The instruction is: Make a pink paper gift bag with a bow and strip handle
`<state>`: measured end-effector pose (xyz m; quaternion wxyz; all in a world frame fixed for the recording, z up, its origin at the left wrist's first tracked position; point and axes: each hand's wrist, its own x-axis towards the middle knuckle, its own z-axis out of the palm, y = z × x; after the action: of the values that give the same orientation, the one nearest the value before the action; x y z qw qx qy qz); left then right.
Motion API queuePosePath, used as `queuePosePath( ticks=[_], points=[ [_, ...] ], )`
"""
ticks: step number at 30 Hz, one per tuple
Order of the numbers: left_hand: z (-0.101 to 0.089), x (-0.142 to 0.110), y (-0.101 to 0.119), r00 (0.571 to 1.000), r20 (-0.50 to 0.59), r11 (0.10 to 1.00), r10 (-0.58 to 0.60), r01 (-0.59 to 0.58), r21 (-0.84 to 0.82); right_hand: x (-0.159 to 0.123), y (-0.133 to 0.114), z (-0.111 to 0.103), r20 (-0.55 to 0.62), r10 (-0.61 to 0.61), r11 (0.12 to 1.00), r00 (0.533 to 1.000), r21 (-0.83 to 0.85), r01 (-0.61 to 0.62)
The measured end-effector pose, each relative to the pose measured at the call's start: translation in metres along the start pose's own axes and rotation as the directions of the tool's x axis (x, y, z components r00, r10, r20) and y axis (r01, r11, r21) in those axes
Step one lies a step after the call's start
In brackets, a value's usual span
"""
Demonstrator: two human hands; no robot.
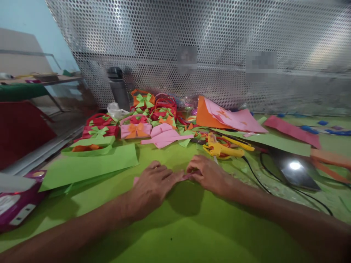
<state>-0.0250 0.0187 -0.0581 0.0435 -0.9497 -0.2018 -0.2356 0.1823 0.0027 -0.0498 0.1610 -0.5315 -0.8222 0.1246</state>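
While left hand (pixel 156 180) overlaps pink strip (pixel 187 177), right hand (pixel 207 173) pinches it.

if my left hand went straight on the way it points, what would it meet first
Most likely your right hand, just ahead of the left hand by the thin pink strip between them, though depth is hard to judge.

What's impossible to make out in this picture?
All in the head view:
- Pink strip: mostly hidden by the left hand and right hand.
- Purple device: cut off by the left edge.
- Perforated metal sheet: two patches pixelated.
- Dark speck: too small to identify.
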Motion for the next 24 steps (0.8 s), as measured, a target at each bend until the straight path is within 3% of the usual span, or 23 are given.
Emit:
queuePosePath(
  ticks=[5,10,14,20,24],
  points=[
    [-0.010,0.001,0.006,0.988,0.039,0.987,-0.151,0.148,0.054,-0.009,-0.006,-0.001,-0.034,0.019,1.000,0.999,-0.016,-0.019],
    [-0.016,-0.002,0.010,0.978,0.082,0.962,-0.193,0.172,0.211,-0.024,-0.008,-0.005,-0.043,-0.031,0.976,0.999,-0.217,0.021],
    [-0.014,-0.003,0.002,0.950,0.190,0.964,-0.249,0.224,0.146,-0.028,-0.007,-0.008,-0.056,-0.075,0.953,0.996,-0.300,0.055],
    [-0.016,0.000,-0.012,0.860,0.318,0.904,-0.399,0.426,-0.019,-0.021,0.000,-0.015,0.117,0.016,0.994,0.993,-0.111,-0.003],
    [-0.028,0.008,-0.016,0.768,0.417,0.837,-0.487,0.546,-0.028,-0.022,0.006,-0.012,0.128,0.021,0.997,0.992,-0.073,-0.012]
  ],
)
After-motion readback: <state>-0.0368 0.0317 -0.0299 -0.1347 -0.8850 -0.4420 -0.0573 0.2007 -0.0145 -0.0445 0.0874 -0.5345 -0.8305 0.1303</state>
